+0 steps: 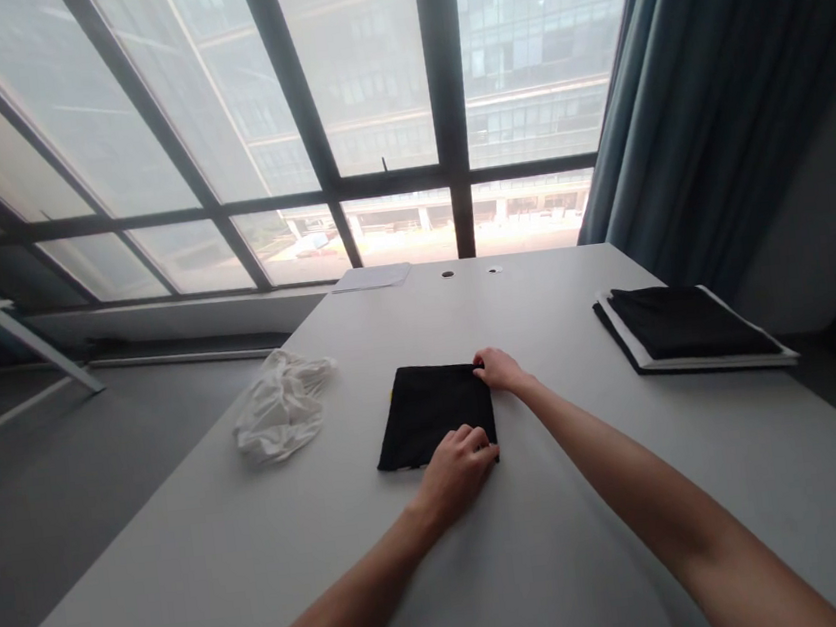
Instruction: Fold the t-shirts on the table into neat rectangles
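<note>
A folded black cloth [429,408] lies flat in the middle of the white table [564,538]. My left hand [457,468] rests on its near right corner with the fingers curled and pinching the cloth's edge. My right hand [498,369] is at the far right corner, fingers closed on that corner. Both forearms reach in from the bottom of the view.
A crumpled white plastic bag [282,407] lies to the left of the cloth. A stack of folded black and white garments [683,326] sits at the right. Papers [372,277] lie at the far edge by the window. A curtain [702,90] hangs at right.
</note>
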Tool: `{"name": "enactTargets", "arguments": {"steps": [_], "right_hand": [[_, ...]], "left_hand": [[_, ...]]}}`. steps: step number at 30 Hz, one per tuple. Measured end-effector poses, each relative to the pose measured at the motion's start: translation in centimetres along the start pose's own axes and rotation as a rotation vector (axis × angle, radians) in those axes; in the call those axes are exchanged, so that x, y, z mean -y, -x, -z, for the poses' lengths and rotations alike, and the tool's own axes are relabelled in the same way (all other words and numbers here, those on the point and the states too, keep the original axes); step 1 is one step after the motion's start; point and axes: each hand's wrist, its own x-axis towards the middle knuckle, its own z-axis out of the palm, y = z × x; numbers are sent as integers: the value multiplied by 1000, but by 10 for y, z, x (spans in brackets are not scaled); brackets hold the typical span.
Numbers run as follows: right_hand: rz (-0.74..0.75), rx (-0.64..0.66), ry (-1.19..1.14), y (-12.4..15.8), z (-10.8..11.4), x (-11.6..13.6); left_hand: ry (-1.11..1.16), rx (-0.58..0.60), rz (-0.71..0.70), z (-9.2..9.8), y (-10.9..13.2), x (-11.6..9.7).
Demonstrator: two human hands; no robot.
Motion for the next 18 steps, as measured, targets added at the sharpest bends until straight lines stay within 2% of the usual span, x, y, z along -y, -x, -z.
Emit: {"name": "enactTargets", "arguments": {"steps": [5, 8, 11, 14, 16, 18], "right_hand": [[-62, -23, 57, 33, 11, -8], [-101, -65, 94, 68, 13, -15], [-118, -92, 172, 113, 14, -16], [-132, -32, 247, 163, 14, -7], [-123, 47, 237, 193, 15, 5], [-117, 128, 215, 211, 20, 17]], "left_hand": [[7, 54, -142, 12, 8, 12], [92, 53, -196, 21, 21, 19], [216, 42, -190, 33, 43, 25], [363, 52, -114, 48, 72, 32], [437, 51, -10, 55, 90, 39], [461, 1, 114, 58, 100, 45]]}}
